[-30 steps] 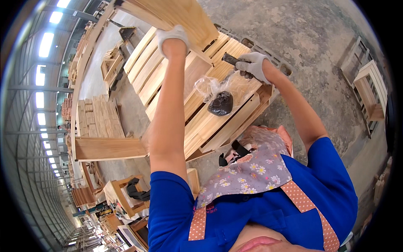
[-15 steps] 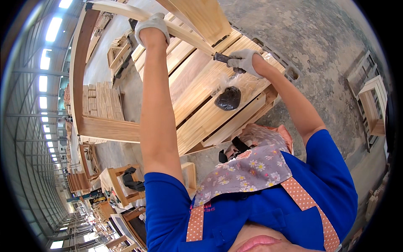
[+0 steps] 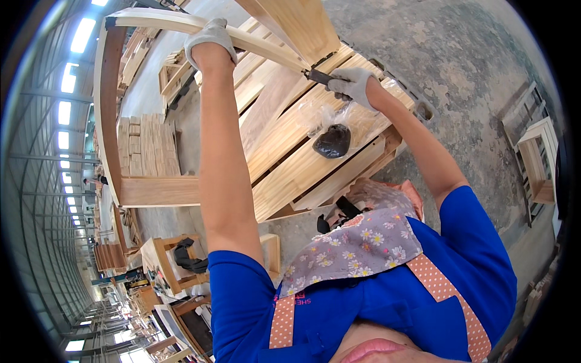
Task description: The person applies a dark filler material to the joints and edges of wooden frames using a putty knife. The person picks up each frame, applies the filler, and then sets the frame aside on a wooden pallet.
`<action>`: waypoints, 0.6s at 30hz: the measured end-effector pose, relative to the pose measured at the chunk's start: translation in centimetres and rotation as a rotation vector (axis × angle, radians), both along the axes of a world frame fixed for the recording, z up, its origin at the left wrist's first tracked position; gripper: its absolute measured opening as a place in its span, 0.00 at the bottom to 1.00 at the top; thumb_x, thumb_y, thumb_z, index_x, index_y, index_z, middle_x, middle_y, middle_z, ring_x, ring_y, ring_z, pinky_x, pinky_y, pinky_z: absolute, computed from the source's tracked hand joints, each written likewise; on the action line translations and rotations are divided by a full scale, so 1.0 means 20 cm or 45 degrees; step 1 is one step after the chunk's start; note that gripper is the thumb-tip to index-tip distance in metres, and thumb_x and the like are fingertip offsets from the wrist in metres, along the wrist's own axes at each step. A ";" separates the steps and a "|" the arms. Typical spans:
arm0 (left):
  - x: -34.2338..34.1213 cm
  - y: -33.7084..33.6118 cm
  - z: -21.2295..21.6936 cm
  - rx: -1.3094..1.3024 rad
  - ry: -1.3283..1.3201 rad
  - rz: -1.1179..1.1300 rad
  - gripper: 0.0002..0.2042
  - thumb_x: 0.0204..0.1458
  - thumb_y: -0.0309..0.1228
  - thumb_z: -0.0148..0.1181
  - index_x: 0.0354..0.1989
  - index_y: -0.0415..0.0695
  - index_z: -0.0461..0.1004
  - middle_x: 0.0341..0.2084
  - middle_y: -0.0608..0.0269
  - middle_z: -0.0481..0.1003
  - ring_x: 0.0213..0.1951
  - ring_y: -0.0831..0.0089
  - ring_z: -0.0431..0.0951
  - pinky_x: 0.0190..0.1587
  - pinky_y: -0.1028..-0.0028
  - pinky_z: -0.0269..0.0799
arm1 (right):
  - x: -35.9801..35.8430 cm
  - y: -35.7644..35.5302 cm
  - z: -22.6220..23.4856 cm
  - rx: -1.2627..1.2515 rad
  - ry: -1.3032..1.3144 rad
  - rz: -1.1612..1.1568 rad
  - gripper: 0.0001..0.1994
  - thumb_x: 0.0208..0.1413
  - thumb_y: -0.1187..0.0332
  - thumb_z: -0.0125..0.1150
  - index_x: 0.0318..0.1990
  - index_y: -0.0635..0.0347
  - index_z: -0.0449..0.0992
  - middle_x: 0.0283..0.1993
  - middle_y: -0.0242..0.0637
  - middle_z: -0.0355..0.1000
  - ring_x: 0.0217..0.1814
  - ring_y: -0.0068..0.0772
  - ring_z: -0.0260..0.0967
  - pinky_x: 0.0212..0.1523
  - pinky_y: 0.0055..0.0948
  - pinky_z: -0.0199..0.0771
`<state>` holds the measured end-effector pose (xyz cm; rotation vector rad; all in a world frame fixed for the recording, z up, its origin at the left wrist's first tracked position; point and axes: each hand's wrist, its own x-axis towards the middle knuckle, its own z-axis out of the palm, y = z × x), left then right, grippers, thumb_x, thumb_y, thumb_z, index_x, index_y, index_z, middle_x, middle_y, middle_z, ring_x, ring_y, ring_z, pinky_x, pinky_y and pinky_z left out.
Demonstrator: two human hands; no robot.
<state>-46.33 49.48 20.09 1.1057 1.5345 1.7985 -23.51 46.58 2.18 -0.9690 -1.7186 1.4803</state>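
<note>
Your gloved left hand (image 3: 209, 41) is closed around the pale curved rail (image 3: 181, 23) of a wooden frame, raised above the stack of planks (image 3: 290, 145). Your gloved right hand (image 3: 354, 85) is clenched on the handle of a dark-bladed tool (image 3: 321, 76), whose tip meets the rail where it joins a broad upright board (image 3: 296, 24) over the stack's far edge. A clear plastic bag (image 3: 330, 130) holding a dark lump lies on the planks just below that hand. The frame's darker side rail (image 3: 104, 115) curves down the left to a cross-board (image 3: 158, 190).
</note>
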 end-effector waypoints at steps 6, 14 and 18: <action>0.01 -0.02 0.01 0.000 -0.048 0.065 0.16 0.46 0.26 0.60 0.40 0.27 0.65 0.31 0.47 0.72 0.24 0.59 0.76 0.20 0.64 0.77 | -0.06 0.07 -0.02 0.137 -0.137 -0.080 0.10 0.57 0.65 0.55 0.36 0.63 0.77 0.25 0.30 0.70 0.26 0.18 0.63 0.29 0.20 0.64; 0.01 -0.08 0.05 0.022 -0.064 0.104 0.16 0.46 0.26 0.61 0.39 0.29 0.66 0.33 0.49 0.73 0.27 0.60 0.77 0.21 0.64 0.77 | -0.02 0.03 0.04 -0.009 0.027 -0.055 0.12 0.57 0.62 0.55 0.35 0.63 0.76 0.23 0.30 0.68 0.24 0.20 0.63 0.28 0.22 0.63; 0.03 -0.07 0.03 0.101 -0.051 0.151 0.14 0.46 0.26 0.61 0.38 0.30 0.67 0.32 0.51 0.73 0.28 0.61 0.77 0.24 0.65 0.77 | -0.10 0.11 0.00 0.108 -0.082 -0.058 0.11 0.57 0.63 0.55 0.36 0.63 0.76 0.23 0.30 0.69 0.24 0.20 0.63 0.28 0.23 0.65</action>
